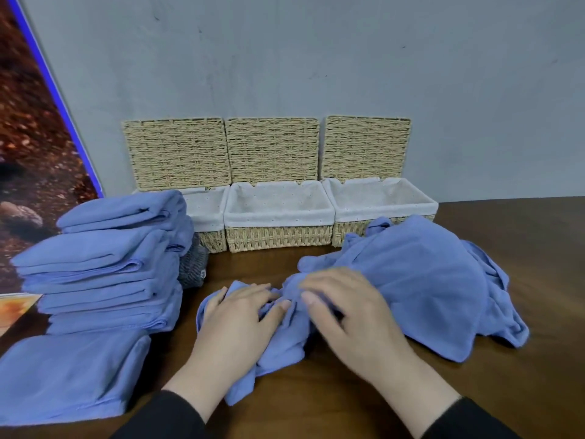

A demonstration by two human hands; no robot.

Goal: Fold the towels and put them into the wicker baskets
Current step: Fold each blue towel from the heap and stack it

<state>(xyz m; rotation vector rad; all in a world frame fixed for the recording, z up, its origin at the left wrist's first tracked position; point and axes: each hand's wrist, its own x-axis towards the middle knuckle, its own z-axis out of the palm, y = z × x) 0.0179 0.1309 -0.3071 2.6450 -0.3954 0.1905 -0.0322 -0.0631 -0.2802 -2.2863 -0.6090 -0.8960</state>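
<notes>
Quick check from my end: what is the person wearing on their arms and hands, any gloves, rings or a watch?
Both hands are bare: the left hand and the right hand show no gloves, and no rings are visible on the fingers. Each arm wears a plain black long sleeve ending at the wrist, the left sleeve and the right sleeve. No watch or bracelet shows, and the sleeves carry no visible markings.

No legible text anywhere.

Single head-worn wide-angle view, looked forward and down from the person's own seat, close over the brown table (522, 369), faced a grey wall (316, 58), both hands near the lower edge, frame edges bowed.
</notes>
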